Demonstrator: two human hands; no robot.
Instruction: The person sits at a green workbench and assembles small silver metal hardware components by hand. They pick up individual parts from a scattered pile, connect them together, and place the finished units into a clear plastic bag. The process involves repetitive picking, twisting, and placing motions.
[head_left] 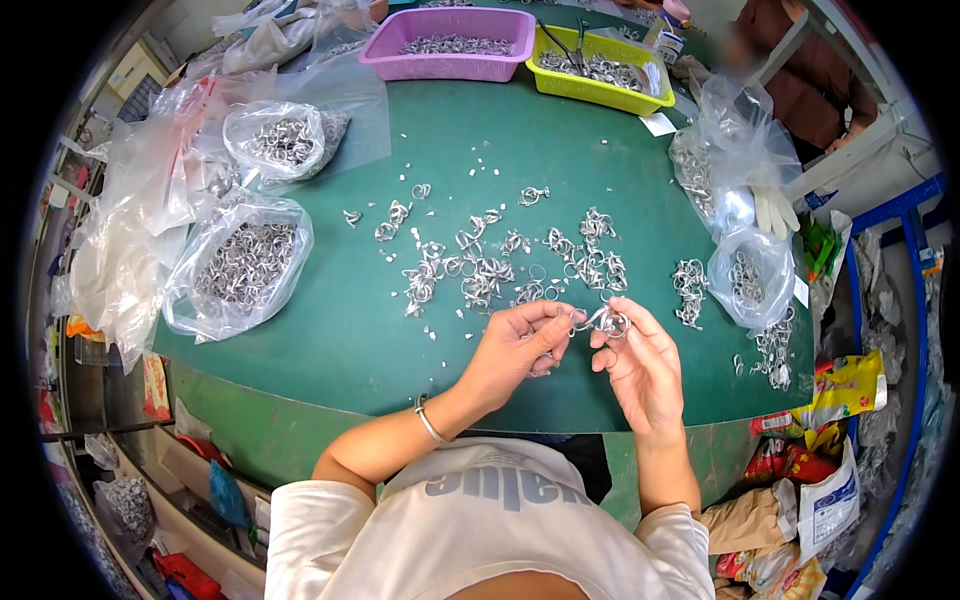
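Above the front part of the green table, my two hands are raised close together. My left hand (522,345) is closed in a pinch at the end of a small silver metal ring, and more bits of metal show under its fingers. A few silver rings (612,322) sit between the thumb and fingertips of my right hand (645,368), which is closed on them. Whether the rings in the two hands are linked, I cannot tell. Just beyond the hands lie loose piles of silver rings (487,278) and small pale scraps.
Clear plastic bags of rings (247,262) stand at the left. A purple basket (375,62) and a yellow-green basket (600,92) with pliers (577,50) are at the back. Another bag (765,262) and a white glove (775,212) lie right. A person (815,70) is at the far right.
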